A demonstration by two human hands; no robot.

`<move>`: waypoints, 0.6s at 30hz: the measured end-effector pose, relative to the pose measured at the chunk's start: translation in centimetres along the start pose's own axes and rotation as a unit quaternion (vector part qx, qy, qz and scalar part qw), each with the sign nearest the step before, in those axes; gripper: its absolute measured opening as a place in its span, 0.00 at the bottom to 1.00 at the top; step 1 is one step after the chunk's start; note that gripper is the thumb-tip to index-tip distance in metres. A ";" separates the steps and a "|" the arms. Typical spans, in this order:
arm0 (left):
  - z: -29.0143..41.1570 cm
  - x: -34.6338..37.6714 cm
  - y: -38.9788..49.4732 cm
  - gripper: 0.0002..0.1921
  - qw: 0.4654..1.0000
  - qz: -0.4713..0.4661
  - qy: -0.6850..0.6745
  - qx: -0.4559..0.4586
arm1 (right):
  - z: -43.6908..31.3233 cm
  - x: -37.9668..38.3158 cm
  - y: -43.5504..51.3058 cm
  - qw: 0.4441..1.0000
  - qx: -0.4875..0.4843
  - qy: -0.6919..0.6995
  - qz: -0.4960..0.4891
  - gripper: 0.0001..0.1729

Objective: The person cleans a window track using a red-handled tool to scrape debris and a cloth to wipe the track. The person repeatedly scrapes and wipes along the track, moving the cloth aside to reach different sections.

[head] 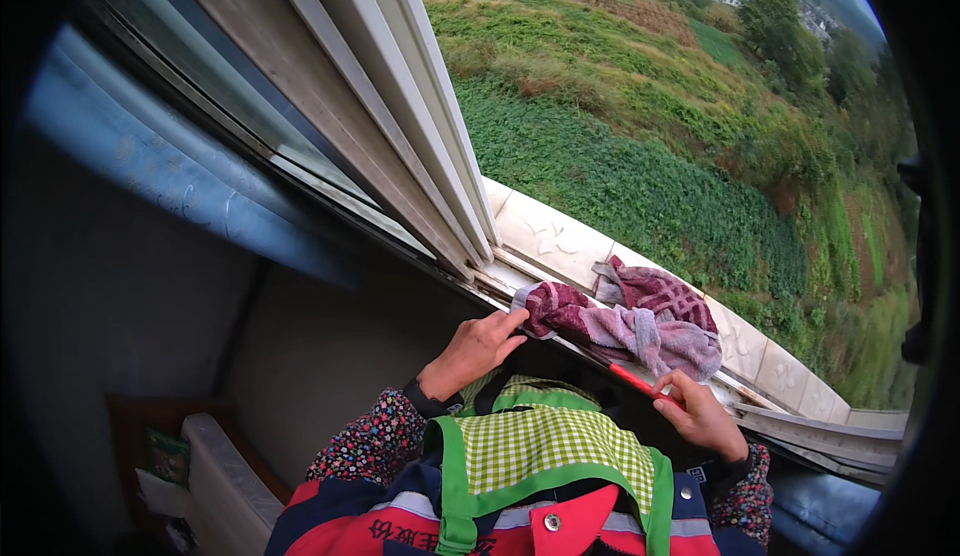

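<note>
A crumpled maroon and pale lilac towel (652,323) lies over the window track and the tiled outer ledge. My left hand (480,346) is at the towel's near left end, its index fingertip against the cloth and the thumb apart from it. Whether those fingers grip the fabric is unclear. In my right hand (697,410), between thumb and fingers, is the red handle of a slim tool (636,377). The tool's dark, thin end points left along the track, beneath the towel's near edge; its tip cannot be made out.
Sliding window sashes (375,106) stand at the left of the opening. Pale tiles (555,237) cover the outer ledge, beyond which a green slope (630,181) drops away. A blue curtain (172,158) hangs left. Below it is a pale padded piece of furniture (225,473).
</note>
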State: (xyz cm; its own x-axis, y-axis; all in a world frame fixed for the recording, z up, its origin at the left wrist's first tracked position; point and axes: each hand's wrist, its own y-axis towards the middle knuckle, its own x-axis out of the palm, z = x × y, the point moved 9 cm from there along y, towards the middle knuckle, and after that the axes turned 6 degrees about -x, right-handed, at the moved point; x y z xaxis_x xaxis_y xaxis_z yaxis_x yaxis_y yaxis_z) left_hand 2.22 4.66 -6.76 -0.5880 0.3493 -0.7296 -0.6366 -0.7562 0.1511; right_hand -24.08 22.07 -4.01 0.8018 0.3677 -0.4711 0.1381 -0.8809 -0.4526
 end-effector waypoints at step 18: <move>-4.2 -1.7 -2.1 0.13 0.978 0.073 -0.145 -0.132 | -9.5 -0.2 3.5 0.879 -0.282 -0.355 0.149 0.31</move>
State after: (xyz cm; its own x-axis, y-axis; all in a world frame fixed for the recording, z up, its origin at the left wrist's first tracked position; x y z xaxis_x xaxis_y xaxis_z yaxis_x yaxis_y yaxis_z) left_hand 6.64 3.33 -8.68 -0.8041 0.3393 -0.4882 -0.4060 -0.9132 0.0341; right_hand -18.22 16.06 1.68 0.3131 0.0127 -0.9496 0.4104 -0.9036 0.1232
